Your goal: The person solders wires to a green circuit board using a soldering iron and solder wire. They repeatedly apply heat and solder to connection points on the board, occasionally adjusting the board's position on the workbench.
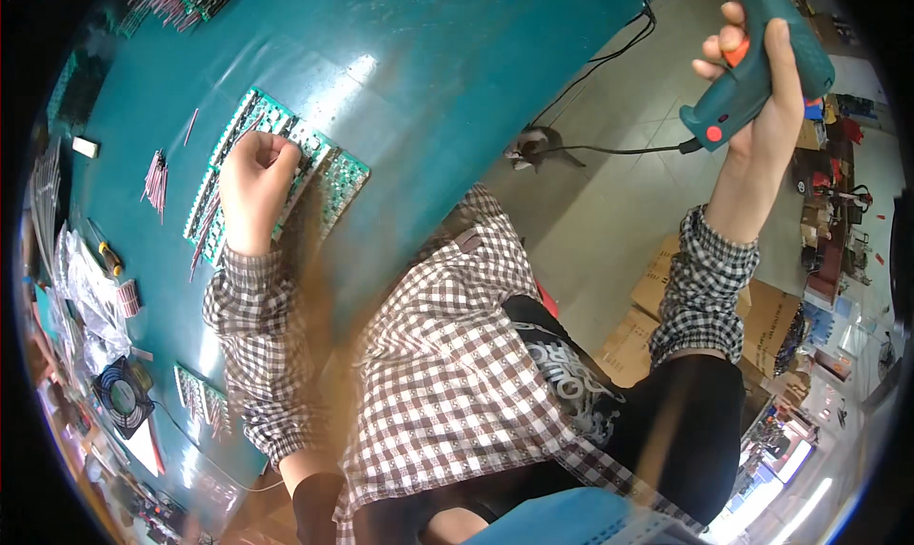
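At the left, my left hand (255, 188) rests over a green circuit board panel (221, 164) on the table, its fingers curled closed. Whatever those fingers pinch is hidden. A second piece of board (345, 183) lies against the panel's right side. Thin dark red wires (197, 259) stick out by the panel's lower left edge. High at the right, away from the table, my right hand (762, 79) is wrapped around a dark green pistol-grip power tool (731, 102) with a red trigger. A black cord runs from its handle; its front end lies beyond the picture's edge.
Bundled wires (155, 183), a yellow-black screwdriver (107, 252), plastic bags (90, 293), a black fan (124, 395) and another board (200, 399) lie along the left of the green table (428, 98). Cardboard boxes (633, 345) and what looks like a cat (533, 148) are on the floor.
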### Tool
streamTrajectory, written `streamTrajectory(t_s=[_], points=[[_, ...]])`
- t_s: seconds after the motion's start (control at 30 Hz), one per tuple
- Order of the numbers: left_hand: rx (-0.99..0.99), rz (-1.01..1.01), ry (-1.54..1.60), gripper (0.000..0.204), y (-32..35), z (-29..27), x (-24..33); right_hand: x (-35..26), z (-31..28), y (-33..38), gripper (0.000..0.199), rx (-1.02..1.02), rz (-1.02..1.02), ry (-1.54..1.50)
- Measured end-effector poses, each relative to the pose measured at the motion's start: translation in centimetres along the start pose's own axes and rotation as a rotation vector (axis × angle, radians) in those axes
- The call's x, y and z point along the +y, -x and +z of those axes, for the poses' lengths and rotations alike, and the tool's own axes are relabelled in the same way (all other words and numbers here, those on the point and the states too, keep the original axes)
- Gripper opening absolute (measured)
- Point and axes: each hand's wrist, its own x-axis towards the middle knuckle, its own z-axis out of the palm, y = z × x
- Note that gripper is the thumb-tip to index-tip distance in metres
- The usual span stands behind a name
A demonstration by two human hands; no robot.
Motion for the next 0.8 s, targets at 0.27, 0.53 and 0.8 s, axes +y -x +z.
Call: streamTrajectory(t_s=[0.27, 0.53, 0.8], points=[[-0.008, 0.002, -0.023, 0.015, -0.6, -0.1, -1.5, 0.7, -1.8, 0.9, 0.046, 0.037, -0.001, -0.108], [0.012, 0.07, -0.008, 0.015, -1.0, -0.1, -1.9, 4.1, -1.7, 1.5, 0.049, -0.01, 0.139, -0.32], [-0.002, 0.074, 0.025, 0.014, -0.9, 0.5, -1.4, 6.0, 0.6, 0.9, 0.051, -0.043, 0.239, -0.467]])
